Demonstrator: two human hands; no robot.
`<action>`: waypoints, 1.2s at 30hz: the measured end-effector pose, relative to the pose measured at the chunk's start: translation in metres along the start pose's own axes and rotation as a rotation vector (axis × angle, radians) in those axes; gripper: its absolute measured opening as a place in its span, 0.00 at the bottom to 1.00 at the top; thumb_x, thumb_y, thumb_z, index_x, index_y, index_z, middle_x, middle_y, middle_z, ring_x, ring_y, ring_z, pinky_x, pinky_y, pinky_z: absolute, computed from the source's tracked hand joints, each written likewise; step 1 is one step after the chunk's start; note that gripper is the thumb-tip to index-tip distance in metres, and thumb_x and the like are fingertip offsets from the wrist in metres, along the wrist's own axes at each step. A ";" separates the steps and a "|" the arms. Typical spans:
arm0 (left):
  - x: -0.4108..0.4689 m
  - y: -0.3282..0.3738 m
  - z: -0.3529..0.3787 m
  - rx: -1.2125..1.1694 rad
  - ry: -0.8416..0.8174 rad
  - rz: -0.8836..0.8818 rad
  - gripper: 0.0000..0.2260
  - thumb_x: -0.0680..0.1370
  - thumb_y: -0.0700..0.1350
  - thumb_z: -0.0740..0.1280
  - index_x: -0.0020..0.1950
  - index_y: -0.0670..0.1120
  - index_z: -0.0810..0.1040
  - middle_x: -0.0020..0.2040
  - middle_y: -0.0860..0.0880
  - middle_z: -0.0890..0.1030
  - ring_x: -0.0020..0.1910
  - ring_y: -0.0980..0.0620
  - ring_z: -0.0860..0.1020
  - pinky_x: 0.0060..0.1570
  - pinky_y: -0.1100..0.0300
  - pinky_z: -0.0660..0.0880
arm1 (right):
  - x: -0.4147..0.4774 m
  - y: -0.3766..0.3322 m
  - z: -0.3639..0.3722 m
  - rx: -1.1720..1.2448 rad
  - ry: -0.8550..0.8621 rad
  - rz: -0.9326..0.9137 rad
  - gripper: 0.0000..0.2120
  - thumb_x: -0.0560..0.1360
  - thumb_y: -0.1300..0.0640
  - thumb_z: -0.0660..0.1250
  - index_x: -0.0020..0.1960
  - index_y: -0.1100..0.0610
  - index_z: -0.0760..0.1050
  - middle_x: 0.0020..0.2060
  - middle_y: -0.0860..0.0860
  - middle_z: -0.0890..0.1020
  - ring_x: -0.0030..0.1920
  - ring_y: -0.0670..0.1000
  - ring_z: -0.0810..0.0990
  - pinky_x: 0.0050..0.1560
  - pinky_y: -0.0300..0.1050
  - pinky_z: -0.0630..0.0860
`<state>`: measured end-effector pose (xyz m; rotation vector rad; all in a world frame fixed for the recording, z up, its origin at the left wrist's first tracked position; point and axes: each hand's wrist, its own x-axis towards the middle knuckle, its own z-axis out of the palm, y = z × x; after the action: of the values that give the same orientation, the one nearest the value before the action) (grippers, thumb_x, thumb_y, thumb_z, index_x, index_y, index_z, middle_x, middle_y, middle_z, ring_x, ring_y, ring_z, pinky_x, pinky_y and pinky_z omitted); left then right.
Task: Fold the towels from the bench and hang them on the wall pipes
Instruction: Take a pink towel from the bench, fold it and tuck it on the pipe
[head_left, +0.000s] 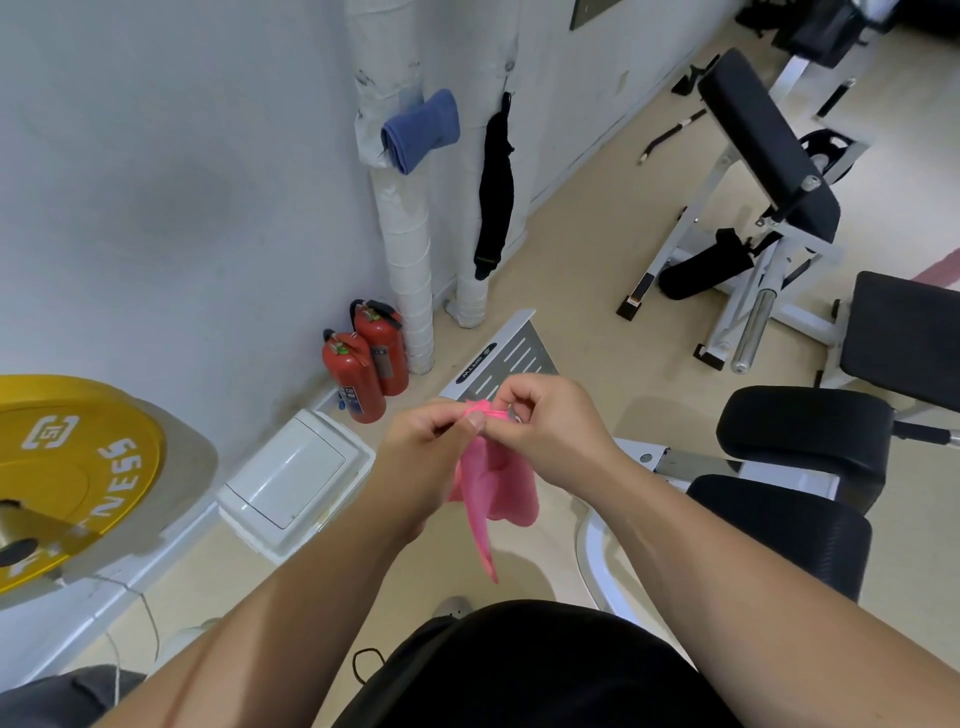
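Pale gym flooring runs up to a white wall, where two upright white-wrapped wall pipes (408, 244) stand beside a pair of red fire extinguishers (366, 361). One folded blue terry towel (421, 130) already hangs on a fitting of the nearer pipe, so that part of the job looks done. A long black strap-like item (496, 192) hangs by the second pipe; whether it is a towel I cannot tell.

Out in front of the person, a small pink cloth towel (491, 480) dangles in mid-air, well apart from the pipes. The left hand (428, 449) and right hand (553, 428) are drawn close together, each pinching the towel's top edge between thumb and fingers, so the corners meet and the rest droops below in loose, uneven flaps. I judge this to be mid-fold: the pink towel is not yet a neat bundle, and hanging it remains.

Black padded benches (795, 441) sit to the right; no further towels are clearly visible on them.
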<state>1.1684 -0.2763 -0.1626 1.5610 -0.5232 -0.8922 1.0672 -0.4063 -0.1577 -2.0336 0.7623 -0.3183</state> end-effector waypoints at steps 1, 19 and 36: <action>0.002 0.001 0.000 0.001 0.003 -0.006 0.12 0.82 0.37 0.64 0.48 0.44 0.87 0.47 0.45 0.83 0.40 0.57 0.80 0.35 0.69 0.76 | 0.002 0.000 -0.001 -0.012 -0.003 -0.025 0.12 0.71 0.51 0.78 0.34 0.51 0.76 0.31 0.43 0.68 0.32 0.43 0.68 0.34 0.42 0.64; 0.111 0.044 0.018 0.444 0.309 0.129 0.11 0.84 0.48 0.56 0.47 0.52 0.76 0.37 0.43 0.81 0.32 0.51 0.82 0.36 0.50 0.82 | 0.089 0.118 -0.128 -0.762 -0.338 -0.416 0.18 0.68 0.37 0.76 0.39 0.53 0.84 0.52 0.51 0.79 0.53 0.56 0.76 0.52 0.52 0.74; 0.174 0.066 0.096 0.252 0.515 0.049 0.12 0.83 0.42 0.60 0.44 0.45 0.80 0.37 0.48 0.82 0.39 0.50 0.79 0.49 0.52 0.76 | 0.187 0.148 -0.298 0.164 -0.181 -0.240 0.13 0.71 0.65 0.78 0.33 0.54 0.78 0.32 0.50 0.81 0.35 0.48 0.77 0.40 0.43 0.75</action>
<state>1.2087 -0.4803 -0.1419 1.9150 -0.3061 -0.3670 1.0070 -0.7823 -0.1298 -1.9681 0.3693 -0.3159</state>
